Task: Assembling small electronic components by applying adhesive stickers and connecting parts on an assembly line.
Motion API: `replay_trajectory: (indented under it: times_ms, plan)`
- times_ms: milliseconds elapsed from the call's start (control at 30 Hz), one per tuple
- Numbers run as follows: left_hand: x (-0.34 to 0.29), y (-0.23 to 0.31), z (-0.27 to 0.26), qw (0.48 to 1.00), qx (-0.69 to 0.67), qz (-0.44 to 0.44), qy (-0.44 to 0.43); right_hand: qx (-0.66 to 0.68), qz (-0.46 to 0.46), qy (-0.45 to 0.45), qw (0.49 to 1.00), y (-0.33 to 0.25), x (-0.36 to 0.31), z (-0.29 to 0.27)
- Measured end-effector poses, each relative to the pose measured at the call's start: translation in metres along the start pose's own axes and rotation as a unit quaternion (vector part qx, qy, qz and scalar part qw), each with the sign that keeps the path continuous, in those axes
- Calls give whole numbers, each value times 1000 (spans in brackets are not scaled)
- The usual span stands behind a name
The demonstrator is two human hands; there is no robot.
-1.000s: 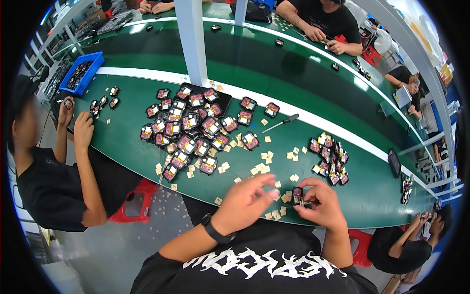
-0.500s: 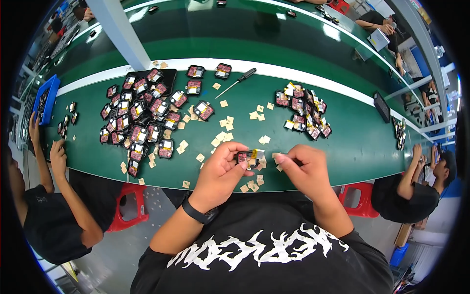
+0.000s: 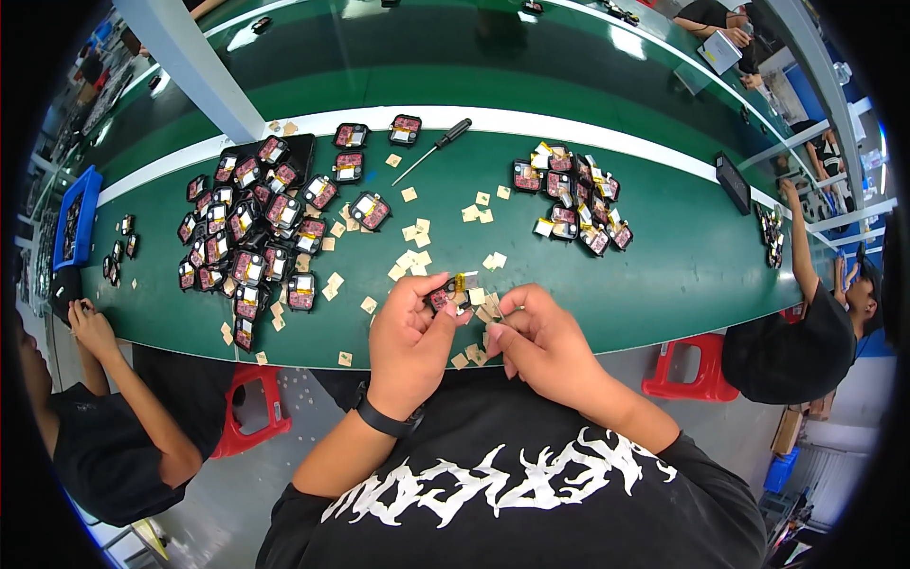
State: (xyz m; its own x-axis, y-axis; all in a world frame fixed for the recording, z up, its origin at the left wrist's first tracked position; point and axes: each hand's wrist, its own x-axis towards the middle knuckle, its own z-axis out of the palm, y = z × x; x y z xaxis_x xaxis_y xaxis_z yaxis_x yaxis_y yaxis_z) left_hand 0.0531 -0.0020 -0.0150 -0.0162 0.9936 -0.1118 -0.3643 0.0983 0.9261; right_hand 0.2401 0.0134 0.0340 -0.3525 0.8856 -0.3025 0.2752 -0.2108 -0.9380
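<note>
My left hand [image 3: 409,332] is closed around a small black device housing [image 3: 445,300] with a red circuit board. A silver cell with yellow tape [image 3: 463,282] stands up from its far side. Close by on the right, the thumb and forefinger of my right hand [image 3: 548,346] are pinched together. Whatever lies between those fingertips is too small and hidden to make out. Several beige paper squares [image 3: 471,355] lie on the green table beneath and between my hands.
A large heap of similar housings [image 3: 248,213] lies to the left, a smaller heap [image 3: 573,199] to the right. A screwdriver [image 3: 433,152] rests near the far white ledge [image 3: 512,138]. More paper squares [image 3: 409,261] are scattered mid-table. People sit at both sides.
My right hand has moved left, closer to the device in my left hand. The pale square seen at its fingertips is no longer clear. The whole view has shifted slightly.
</note>
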Motion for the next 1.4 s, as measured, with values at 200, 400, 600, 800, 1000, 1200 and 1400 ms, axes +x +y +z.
replay_trajectory:
  times_ms: [200,400,600,800,1000,1200,1400]
  plan:
    - [-3,-3,0,999,15,27,13,167,171,-50,970,-11,11,6]
    - [-5,-8,-1,998,27,45,19,204,159,-54,964,-1,20,10]
    - [-5,-10,-4,998,24,55,5,188,165,-51,967,-5,19,10]
    - [-4,-8,-6,998,39,40,-21,197,166,-38,965,-5,17,11]
    - [-4,-6,-1,996,60,62,3,212,145,-39,966,0,19,16]
    - [-2,-3,-8,1000,9,10,-11,227,97,-21,969,10,19,23]
    - [-1,5,-7,997,-78,-18,-6,239,75,-10,968,9,16,19]
